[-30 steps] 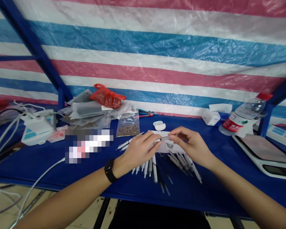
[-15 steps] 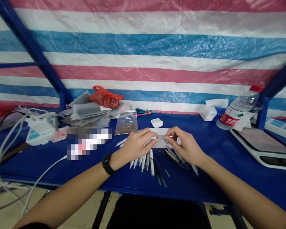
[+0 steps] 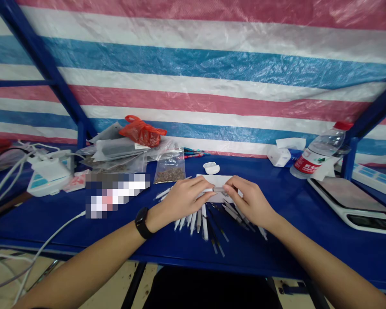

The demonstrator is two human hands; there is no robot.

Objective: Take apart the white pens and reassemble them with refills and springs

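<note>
Pinching a short grey tube [image 3: 218,189] from either end: left hand [image 3: 183,199] and right hand [image 3: 251,201] are both closed on it, and the tube sits level above a white paper sheet [image 3: 212,182], near the middle of the blue table [image 3: 193,259]. Cannot tell whether it touches the paper

Technique, as judged: keep the pinch low over the sheet, with even pressure from both sides, so the tube stays level and cannot roll into the pile just below

Counts: one tube in hand. Slim white-and-dark pens [image 3: 205,223] fan out toward the near edge, about fifteen showing, exact number unclear because some lie under the hands. One black smartwatch [image 3: 142,223] on the left wrist

Toward the far edge: one clear zip bag of brown granules [image 3: 170,169], one white earbud case [image 3: 211,166], one red plastic bag [image 3: 142,132], one tissue box [image 3: 278,156]. At the right edge: one water bottle with a red cap [image 3: 318,152], one digital kitchen scale [image 3: 347,201]. At the left edge: one white charger [image 3: 48,174] with trailing cables. A pixelated patch [image 3: 116,194] hides whatever lies left of the hands
</note>
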